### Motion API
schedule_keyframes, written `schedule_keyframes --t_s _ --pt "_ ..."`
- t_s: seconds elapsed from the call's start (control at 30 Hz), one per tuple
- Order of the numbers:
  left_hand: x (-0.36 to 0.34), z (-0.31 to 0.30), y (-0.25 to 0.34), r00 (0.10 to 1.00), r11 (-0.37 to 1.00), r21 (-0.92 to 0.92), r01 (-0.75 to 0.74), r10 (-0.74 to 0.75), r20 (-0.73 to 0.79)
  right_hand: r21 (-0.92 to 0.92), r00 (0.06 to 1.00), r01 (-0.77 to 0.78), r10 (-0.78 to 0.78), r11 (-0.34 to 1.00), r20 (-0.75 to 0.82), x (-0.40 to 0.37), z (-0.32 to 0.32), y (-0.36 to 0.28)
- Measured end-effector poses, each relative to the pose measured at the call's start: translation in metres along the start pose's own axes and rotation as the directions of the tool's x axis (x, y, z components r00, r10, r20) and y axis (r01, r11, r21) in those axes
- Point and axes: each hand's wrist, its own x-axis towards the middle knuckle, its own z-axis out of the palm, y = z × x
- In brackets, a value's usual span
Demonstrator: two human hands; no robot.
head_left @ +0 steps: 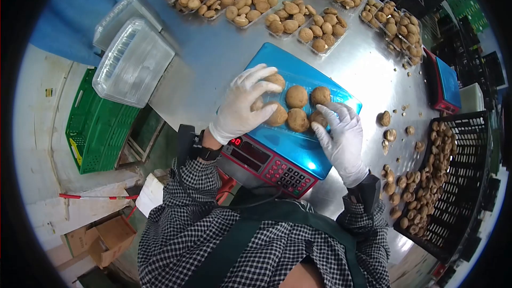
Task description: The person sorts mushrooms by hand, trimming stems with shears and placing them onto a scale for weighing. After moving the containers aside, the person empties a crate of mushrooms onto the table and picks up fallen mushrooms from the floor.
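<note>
A blue-topped electronic scale (269, 56) carries a clear plastic tray (304, 81) holding several round brown mushrooms (296, 96). My left hand (242, 104), in a white glove, curls its fingers and thumb round mushrooms at the tray's left end. At the right end, my right hand (341, 141), also gloved, has its thumb and fingers round another mushroom (319, 119), partly hidden by the fingers. The scale's red display (248, 152) and keypad face me; my left wrist partly covers the digits.
Filled mushroom trays (324, 34) line the table's far side. Stacked clear trays (133, 64) stand at the left, above a green crate (96, 128). On the right, a black crate (464, 181) lies tipped with mushrooms spilling out. Another scale (445, 82) sits behind it.
</note>
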Motion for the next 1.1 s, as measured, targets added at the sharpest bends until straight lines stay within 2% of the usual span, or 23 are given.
schedule_keyframes --t_s 0.1,0.13,0.2,0.27,0.33,0.4,0.43,0.5,0.57,0.63,0.77,0.8,0.9,1.0,1.1 --pt "0.026 0.005 0.014 0.979 0.984 0.078 -0.160 0.148 0.140 0.069 0.998 -0.054 0.056 0.996 -0.033 -0.004 0.000 0.014" --pt "0.030 0.010 0.012 0.979 0.984 0.076 -0.160 0.149 0.141 0.068 0.998 -0.056 0.059 0.996 -0.032 -0.006 -0.001 0.015" --pt "0.039 0.022 0.005 0.940 0.959 0.131 -0.253 0.212 0.267 0.080 0.996 -0.076 0.080 0.994 -0.045 -0.012 -0.002 0.019" --pt "0.043 0.026 0.000 0.927 0.947 0.153 -0.284 0.230 0.295 0.086 0.994 -0.095 0.100 0.992 -0.050 -0.021 -0.004 0.023" --pt "0.048 0.025 -0.001 0.909 0.968 0.120 -0.221 0.160 0.384 0.096 0.990 -0.120 0.126 0.988 -0.059 -0.027 -0.006 0.026" --pt "0.049 0.023 0.000 0.911 0.970 0.086 -0.226 0.180 0.372 0.105 0.991 -0.114 0.120 0.988 -0.054 -0.031 -0.008 0.027" --pt "0.050 0.022 0.000 0.923 0.982 0.063 -0.177 0.143 0.356 0.108 0.989 -0.125 0.132 0.986 -0.060 -0.032 -0.007 0.026" --pt "0.051 0.022 0.001 0.930 0.990 0.040 -0.134 0.112 0.349 0.190 0.996 -0.058 0.069 0.980 -0.053 -0.029 -0.003 0.021" --pt "0.049 0.022 0.001 0.952 0.996 -0.063 0.061 -0.039 0.303 0.178 0.998 -0.033 0.042 0.984 -0.047 -0.024 0.001 0.014" --pt "0.049 0.022 0.001 0.961 0.990 -0.099 0.098 -0.068 0.267 0.165 1.000 -0.010 0.012 0.986 -0.007 -0.017 0.002 0.004" --pt "0.046 0.024 0.001 0.980 0.968 -0.198 0.156 -0.127 0.153 0.128 1.000 0.021 -0.019 0.992 -0.023 -0.001 0.006 -0.005" --pt "0.045 0.024 0.000 0.980 0.967 -0.197 0.161 -0.133 0.147 0.095 0.999 0.038 -0.037 0.995 -0.011 0.002 0.009 -0.005" --pt "0.044 0.025 -0.004 0.975 0.998 0.065 -0.004 -0.010 0.220 0.055 0.998 0.057 -0.058 0.997 0.032 0.004 0.015 -0.001" --pt "0.041 0.029 -0.007 0.985 0.987 0.156 -0.045 0.018 0.172 0.020 0.997 0.047 -0.048 0.999 0.060 0.005 0.015 0.001" --pt "0.040 0.029 -0.007 0.986 0.992 0.104 -0.073 0.056 0.157 -0.023 0.997 0.007 -0.005 1.000 0.076 0.004 0.018 0.001"
